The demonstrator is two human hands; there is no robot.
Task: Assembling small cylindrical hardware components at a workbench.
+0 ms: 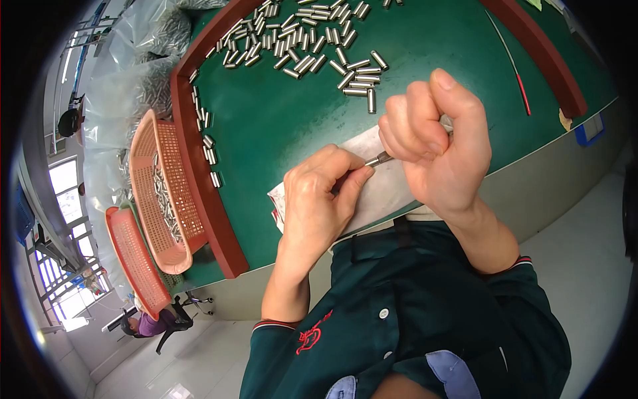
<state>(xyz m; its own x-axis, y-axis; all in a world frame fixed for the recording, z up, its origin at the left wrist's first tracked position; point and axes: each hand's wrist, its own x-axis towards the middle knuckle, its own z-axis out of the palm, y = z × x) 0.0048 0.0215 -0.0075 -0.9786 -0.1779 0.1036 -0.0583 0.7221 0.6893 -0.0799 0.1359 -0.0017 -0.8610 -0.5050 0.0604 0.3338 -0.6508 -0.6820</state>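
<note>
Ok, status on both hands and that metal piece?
Left hand and right hand both pinching one small metal pin. Held over white cloth. Nothing in the way.

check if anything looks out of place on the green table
A few metal pins lie strung along the table's red rim, apart from the main pile. Otherwise nothing stands out.
</note>
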